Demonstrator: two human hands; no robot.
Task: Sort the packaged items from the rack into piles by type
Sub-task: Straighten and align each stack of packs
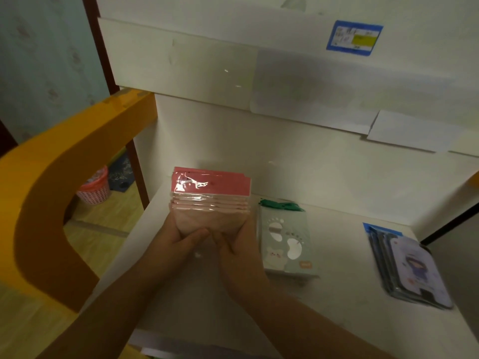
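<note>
A stack of several pink packets (210, 198) in clear plastic with red header cards stands at the left of the white shelf (337, 255). My left hand (181, 237) grips its lower left side and my right hand (238, 239) grips its lower right side, thumbs on the front. Just right of it lies a pile of grey-green packets (285, 239) with footprint cut-outs and green hangers. Further right sits a pile of blue-edged packets (409, 270) with a cartoon figure on top.
An orange curved frame (51, 193) rises at the left of the shelf. A pink mesh basket (94, 187) stands on the wooden floor beyond it. White paper-covered panels (285, 86) with a blue label (353, 38) form the back wall.
</note>
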